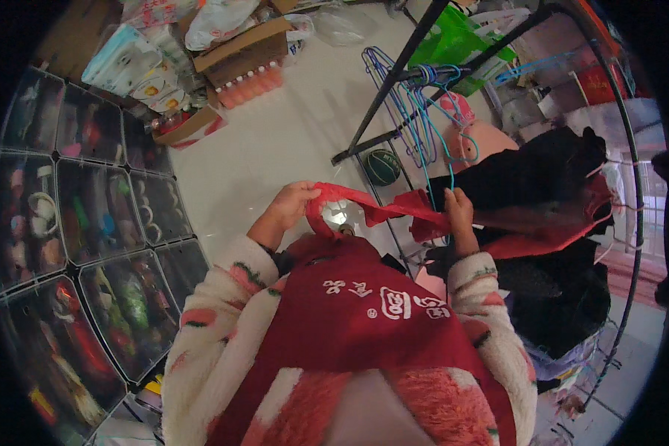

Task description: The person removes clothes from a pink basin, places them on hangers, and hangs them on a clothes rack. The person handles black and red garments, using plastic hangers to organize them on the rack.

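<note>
Stretched between my two hands is a red fabric strap (387, 211), partly twisted. My left hand (292, 203) grips one end, where a loop runs down toward the dark red apron (362, 312) on my body. The other end is in my right hand (460, 214), beside a bunched red part. The apron bears white writing. Close to my right hand, a light blue hanger (451, 167) hangs down; whether the hand also touches it, I cannot tell. White fleece sleeves with a red and green pattern cover both arms.
A black metal clothes rack (627, 111) with purple and blue hangers (401, 106) and dark garments (557, 301) stands at right. Behind lies a green basketball (383, 167). Stacked cube shelves (75, 273) fill the left. A cardboard box (245, 47) and pink bottles (251, 88) stand at the upper left.
</note>
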A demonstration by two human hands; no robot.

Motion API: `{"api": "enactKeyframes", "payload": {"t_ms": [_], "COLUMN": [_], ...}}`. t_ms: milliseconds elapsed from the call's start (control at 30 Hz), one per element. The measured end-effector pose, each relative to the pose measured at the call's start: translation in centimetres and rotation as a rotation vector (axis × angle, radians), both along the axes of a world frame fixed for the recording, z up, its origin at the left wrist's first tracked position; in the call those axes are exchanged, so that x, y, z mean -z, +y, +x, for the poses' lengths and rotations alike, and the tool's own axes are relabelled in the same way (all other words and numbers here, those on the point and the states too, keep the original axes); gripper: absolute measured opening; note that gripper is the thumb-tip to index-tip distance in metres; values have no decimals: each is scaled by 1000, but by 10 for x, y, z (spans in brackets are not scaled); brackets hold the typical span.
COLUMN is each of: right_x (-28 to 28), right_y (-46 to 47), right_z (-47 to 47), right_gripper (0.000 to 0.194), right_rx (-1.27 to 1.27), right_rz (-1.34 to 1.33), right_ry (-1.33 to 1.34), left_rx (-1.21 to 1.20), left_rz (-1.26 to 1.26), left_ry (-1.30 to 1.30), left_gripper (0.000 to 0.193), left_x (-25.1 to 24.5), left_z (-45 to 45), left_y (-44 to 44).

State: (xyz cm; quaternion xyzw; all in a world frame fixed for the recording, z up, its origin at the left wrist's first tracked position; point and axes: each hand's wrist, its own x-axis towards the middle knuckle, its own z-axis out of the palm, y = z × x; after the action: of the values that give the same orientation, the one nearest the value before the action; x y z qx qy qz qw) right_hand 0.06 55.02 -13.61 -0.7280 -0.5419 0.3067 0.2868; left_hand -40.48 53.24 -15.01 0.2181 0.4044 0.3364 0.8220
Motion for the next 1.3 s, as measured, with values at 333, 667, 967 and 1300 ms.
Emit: {"api": "enactKeyframes", "payload": {"t_ms": [333,667,967,1300], "right_x": [-58,-113,-128,-111], "right_y": [-149,-188,-197,-232], "right_z": [-35,-74,-39,-4], "right_gripper": [21,24,20,17], "right_rx": [-51,-206,-298,-223], "right_rz": [-112,-42,139,231], "right_ry": [249,135,-224,-133], "left_rx": [75,-51,148,-8], "left_rz": [-44,-51,214,-87], "left_ry": [-163,-250,-85,-92], "left_gripper": [20,15,13,29], "left_x": [24,-35,-74,-64], "left_z": [2,9,13,79], "left_y": [47,77,67,36]}}
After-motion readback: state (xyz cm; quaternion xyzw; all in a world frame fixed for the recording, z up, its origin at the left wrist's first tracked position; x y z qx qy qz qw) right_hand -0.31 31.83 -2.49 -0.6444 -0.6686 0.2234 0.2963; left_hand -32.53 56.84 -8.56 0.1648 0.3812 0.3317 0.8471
